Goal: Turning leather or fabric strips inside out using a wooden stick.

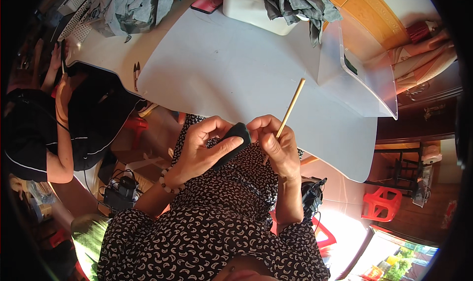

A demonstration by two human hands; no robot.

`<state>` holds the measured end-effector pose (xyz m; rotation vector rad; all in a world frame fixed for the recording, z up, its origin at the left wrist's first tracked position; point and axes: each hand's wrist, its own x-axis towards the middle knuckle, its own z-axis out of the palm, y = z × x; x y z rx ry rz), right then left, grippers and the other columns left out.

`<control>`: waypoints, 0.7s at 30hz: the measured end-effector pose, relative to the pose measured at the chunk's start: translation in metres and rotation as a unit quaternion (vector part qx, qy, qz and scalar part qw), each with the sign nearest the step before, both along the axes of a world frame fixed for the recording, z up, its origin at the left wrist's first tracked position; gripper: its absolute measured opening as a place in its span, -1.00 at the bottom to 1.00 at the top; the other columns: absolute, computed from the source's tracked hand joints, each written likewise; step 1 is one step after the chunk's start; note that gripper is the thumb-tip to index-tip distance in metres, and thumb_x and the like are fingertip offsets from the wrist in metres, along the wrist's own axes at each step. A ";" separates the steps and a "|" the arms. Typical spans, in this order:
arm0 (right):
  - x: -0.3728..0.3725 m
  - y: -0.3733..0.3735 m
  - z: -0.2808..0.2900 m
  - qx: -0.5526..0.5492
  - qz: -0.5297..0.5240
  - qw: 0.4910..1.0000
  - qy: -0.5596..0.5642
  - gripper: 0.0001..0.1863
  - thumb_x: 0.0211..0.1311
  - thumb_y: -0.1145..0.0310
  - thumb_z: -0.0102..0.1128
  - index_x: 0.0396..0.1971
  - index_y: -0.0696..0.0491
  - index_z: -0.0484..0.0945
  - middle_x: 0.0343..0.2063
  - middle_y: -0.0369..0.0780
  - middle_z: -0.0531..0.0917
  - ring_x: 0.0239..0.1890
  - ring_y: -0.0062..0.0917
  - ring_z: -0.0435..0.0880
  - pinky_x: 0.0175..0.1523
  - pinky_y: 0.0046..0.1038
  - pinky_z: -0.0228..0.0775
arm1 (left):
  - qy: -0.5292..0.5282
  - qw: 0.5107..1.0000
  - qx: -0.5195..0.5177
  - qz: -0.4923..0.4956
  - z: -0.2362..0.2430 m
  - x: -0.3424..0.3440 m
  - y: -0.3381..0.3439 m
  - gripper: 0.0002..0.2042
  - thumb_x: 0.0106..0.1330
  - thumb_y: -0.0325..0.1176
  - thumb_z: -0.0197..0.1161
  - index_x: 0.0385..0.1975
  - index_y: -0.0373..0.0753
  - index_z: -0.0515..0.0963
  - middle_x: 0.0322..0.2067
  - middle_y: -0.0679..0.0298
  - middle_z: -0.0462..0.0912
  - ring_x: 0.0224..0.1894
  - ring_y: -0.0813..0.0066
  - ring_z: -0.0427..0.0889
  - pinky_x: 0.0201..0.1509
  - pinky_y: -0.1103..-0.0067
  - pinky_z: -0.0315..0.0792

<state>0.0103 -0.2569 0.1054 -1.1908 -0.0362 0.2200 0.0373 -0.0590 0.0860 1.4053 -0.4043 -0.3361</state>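
Observation:
My left hand [207,145] grips a small dark folded piece [234,139], apparently cloth with a green edge, between thumb and fingers. My right hand [273,145] is closed around a thin pale wooden stick [290,106], which slants up to the right over the table's front edge. The fingertips of that hand are at the right end of the dark piece. Both hands are in front of my patterned top, just short of the grey tabletop [231,69].
A white bin of grey cloth [256,22], a red phone [206,1], a cloth heap [138,10] and a clear acrylic stand [369,84] lie on the table. Another person [59,148] sits at left, holding a stick. Red stools [379,202] stand on the floor.

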 end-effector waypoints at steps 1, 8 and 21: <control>-0.004 0.004 -0.004 0.025 -0.015 1.000 -0.007 -0.70 0.22 0.33 0.38 -0.17 0.20 0.56 -0.38 -0.31 0.59 -0.32 -0.74 0.51 -0.29 -0.69 0.35 | 0.031 0.999 -0.025 0.030 -0.001 -0.003 -0.002 -0.83 0.27 -0.42 0.38 -0.27 -0.33 0.55 -0.32 0.34 0.64 -0.27 0.69 0.59 -0.17 0.71 0.44; -0.014 0.019 -0.024 -0.036 -0.043 0.998 0.008 -0.72 0.23 0.51 0.33 -0.09 0.17 0.51 -0.22 -0.31 0.61 -0.27 -0.75 0.55 -0.19 -0.71 0.42 | 0.012 0.994 -0.092 0.064 -0.006 -0.011 -0.011 -0.85 0.26 -0.48 0.37 -0.29 -0.30 0.51 -0.37 0.37 0.60 -0.31 0.72 0.55 -0.17 0.71 0.45; -0.018 0.020 -0.018 -0.041 -0.097 0.993 -0.055 -0.88 0.16 0.55 0.38 -0.35 0.11 0.59 -0.48 -0.48 0.56 -0.55 -0.91 0.27 -0.49 -0.77 -0.02 | -0.219 0.969 -0.013 0.112 -0.007 -0.003 -0.005 -0.83 0.16 -0.53 0.40 -0.27 -0.34 0.60 -0.32 0.22 0.66 -0.32 0.54 0.64 -0.24 0.63 0.51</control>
